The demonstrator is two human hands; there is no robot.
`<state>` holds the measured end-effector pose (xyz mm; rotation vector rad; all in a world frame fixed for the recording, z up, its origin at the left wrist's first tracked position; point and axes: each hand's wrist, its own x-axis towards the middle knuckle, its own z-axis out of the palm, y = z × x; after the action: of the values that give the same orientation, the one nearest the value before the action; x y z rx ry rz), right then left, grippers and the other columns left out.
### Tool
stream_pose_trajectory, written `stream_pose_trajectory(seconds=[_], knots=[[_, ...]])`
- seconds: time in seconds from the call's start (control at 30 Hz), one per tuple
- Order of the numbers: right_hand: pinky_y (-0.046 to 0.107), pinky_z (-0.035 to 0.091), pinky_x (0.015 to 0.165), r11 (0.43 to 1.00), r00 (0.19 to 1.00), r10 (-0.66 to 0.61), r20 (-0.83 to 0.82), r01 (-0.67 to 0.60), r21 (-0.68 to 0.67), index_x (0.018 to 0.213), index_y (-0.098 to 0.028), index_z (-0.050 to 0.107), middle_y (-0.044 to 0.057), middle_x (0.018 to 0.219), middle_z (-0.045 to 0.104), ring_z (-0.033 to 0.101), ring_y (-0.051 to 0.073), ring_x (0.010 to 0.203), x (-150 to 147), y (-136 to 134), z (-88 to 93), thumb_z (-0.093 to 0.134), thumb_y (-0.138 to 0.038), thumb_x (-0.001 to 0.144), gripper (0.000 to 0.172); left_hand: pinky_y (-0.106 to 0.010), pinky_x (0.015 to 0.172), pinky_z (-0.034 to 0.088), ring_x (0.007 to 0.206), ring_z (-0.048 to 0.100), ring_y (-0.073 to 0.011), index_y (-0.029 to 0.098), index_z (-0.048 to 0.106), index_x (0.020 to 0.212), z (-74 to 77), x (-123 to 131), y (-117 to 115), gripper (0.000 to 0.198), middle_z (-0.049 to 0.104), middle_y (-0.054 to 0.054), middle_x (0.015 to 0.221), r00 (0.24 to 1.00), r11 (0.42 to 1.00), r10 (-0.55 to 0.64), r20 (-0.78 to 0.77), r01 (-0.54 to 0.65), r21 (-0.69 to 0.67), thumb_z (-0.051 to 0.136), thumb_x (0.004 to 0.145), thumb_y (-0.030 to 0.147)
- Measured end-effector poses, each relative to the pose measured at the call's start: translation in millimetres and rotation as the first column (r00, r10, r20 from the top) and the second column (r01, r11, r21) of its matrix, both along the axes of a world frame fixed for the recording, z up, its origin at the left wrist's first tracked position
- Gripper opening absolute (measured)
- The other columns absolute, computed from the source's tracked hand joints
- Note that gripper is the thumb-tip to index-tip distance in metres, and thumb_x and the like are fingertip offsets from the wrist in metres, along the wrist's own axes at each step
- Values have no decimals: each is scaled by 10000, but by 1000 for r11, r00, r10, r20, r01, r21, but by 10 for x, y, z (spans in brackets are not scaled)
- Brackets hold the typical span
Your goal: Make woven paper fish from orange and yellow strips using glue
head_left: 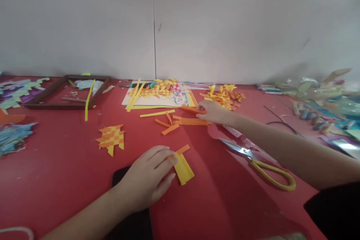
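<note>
Bent fingers of my left hand (152, 174) are closed on the left edge of a small yellow paper piece (184, 170). An orange paper strip (183, 150) sticks out at its top edge, partly hidden by the fingertips. Farther off, my right hand (212, 111) pinches an orange paper strip (189, 109) just above several loose orange strips (191, 121). Left of them lies a finished-looking woven fish (111, 138) in orange and yellow checks. Yellow-handled scissors (258, 163) rest slightly open under my right forearm.
A dark phone-like slab (135, 217) lies beneath my left wrist. Behind are a brown frame (66, 108), a white sheet (157, 102) bearing woven pieces, and a heap of paper scraps (225, 96). Clay-like sticks (311, 116) and plastic bags line the right; a white wall stands behind.
</note>
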<state>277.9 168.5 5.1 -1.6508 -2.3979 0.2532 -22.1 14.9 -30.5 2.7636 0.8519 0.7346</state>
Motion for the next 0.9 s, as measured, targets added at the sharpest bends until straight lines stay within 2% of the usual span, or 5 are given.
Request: stream_pose_trajectory(seconds=[0.13,0.3,0.57,0.8,0.9], knots=[[521,371,1070,989,994,100,42,-104,107,1086,-174,657,148,1222,605,497,337,1227,-165,-258,-2,580,-220,842,259,-489,975,535,1146,601,-294,135,611,1215,28,10,-8,304,683,-132,1187,998,1000,19,-66,-18,24,503,942,215],[379,440,1013,924,925,379,33,-380,31,1026,-216,683,73,1104,676,586,221,1091,-550,-375,7,569,-233,919,157,-494,994,521,1211,590,-311,148,612,1235,59,78,-51,339,639,-132,1323,991,1000,-31,-131,31,1,529,950,311],[349,475,846,895,892,445,-83,-446,8,872,-177,670,66,939,693,619,206,921,-808,-249,-183,687,-166,843,36,-496,1003,502,1209,592,-305,142,609,1216,55,80,-77,315,649,-133,1305,991,997,-42,-129,34,-63,532,947,285],[273,476,757,913,888,398,-230,-407,11,844,-189,641,26,901,680,625,150,837,-718,-560,-22,667,-201,861,34,-480,1025,470,1225,538,-286,162,532,1250,233,39,71,344,596,-146,1265,899,909,402,171,-370,-192,530,941,314],[273,479,760,919,888,383,-254,-393,10,870,-200,633,21,909,678,624,154,851,-699,-674,2,664,-177,848,45,-442,993,480,1162,561,-264,179,544,1195,337,35,212,288,614,-111,1207,897,910,406,173,-379,-167,535,927,283]])
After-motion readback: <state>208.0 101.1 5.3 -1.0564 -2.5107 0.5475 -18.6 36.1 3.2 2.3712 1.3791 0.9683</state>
